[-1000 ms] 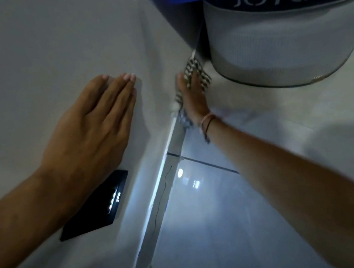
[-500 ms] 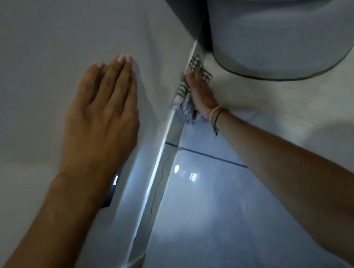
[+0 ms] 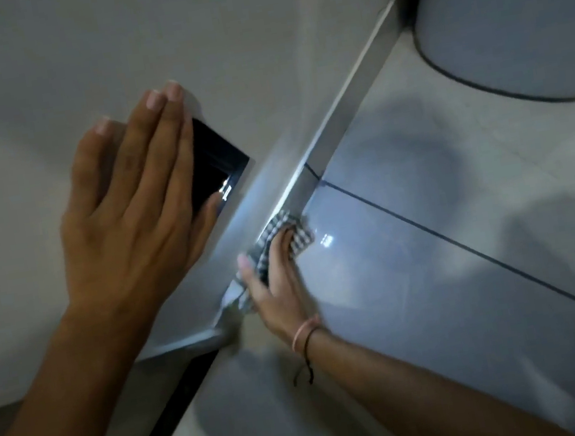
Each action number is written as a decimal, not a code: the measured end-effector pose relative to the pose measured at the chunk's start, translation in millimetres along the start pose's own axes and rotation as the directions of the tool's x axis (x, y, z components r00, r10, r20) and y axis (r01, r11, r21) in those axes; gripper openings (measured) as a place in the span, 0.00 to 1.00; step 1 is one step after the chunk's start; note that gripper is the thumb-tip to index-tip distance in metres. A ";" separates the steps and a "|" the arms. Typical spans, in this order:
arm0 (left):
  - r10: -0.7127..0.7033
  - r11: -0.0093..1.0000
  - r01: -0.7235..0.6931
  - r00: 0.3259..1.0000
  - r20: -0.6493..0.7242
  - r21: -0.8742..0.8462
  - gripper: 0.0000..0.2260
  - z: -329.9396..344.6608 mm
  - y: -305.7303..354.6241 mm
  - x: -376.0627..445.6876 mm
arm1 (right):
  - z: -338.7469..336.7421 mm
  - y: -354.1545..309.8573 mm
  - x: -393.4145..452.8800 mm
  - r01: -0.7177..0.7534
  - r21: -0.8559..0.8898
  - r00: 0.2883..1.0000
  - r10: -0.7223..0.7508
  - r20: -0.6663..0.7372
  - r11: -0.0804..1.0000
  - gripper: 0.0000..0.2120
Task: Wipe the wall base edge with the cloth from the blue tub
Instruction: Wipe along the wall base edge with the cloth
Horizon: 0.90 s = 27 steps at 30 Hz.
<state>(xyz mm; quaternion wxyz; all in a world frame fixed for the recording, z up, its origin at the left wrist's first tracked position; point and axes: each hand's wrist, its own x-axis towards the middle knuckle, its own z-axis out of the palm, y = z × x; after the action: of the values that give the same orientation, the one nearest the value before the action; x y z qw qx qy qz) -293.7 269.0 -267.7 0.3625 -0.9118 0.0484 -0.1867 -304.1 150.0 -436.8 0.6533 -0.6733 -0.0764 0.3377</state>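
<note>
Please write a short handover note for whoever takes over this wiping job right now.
Left hand: flat on the wall, fingers partly over a black panel, holding nothing.
Right hand: pressing the checked cloth against the wall base edge, near the wall's end.
The white tub stands by the edge further along.
Done: cannot tell how much from this view.
Left: wipe along the edge; check the stretch toward the tub.

Glossy grey floor tiles point(image 3: 417, 273), dark grout line running from 10 toward 4 o'clock, a small bright light glint point(image 3: 327, 249) near centre. Black rectangular wall panel point(image 3: 216, 161) set in the pale wall point(image 3: 102, 40), left of centre. Pale rounded container point(image 3: 517, 15) standing on the floor at 1 o'clock. Dark gap point(image 3: 178, 394) under the wall's lower end, at 7 o'clock.
</note>
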 end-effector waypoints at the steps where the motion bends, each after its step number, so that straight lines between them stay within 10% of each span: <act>1: -0.021 1.000 0.021 1.000 0.021 -0.020 0.32 0.0 -1.0 -9.2 | -11.2 -4.4 17.2 0.003 -0.014 0.998 -0.004 -0.064 1.000 0.40; 10: -0.008 1.000 0.008 1.000 0.006 0.015 0.37 -9.9 -10.4 -34.6 | -43.1 -19.1 82.5 0.042 -0.127 0.933 -0.084 -0.349 0.991 0.46; 17: 0.051 0.994 -0.057 0.996 0.067 0.096 0.42 -4.0 -15.9 -43.8 | 72.1 53.1 -58.3 0.048 -0.085 0.987 -0.035 0.154 0.995 0.53; 23: 0.036 0.990 -0.044 0.997 0.064 0.136 0.44 -3.1 -12.6 -47.5 | -27.1 9.8 65.7 0.033 -0.225 0.962 -0.092 -0.258 0.974 0.50; 27: 0.071 0.970 -0.082 0.996 0.056 0.229 0.43 -10.4 -11.2 -42.0 | -24.3 16.2 64.5 0.107 -0.229 0.961 -0.160 -0.224 0.968 0.50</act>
<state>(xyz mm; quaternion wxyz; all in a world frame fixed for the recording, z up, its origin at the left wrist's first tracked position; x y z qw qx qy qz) -337.0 279.9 -265.9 0.4738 -0.8652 0.0527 -0.1553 -247.0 162.7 -476.8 0.6026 -0.7691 -0.0780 0.1982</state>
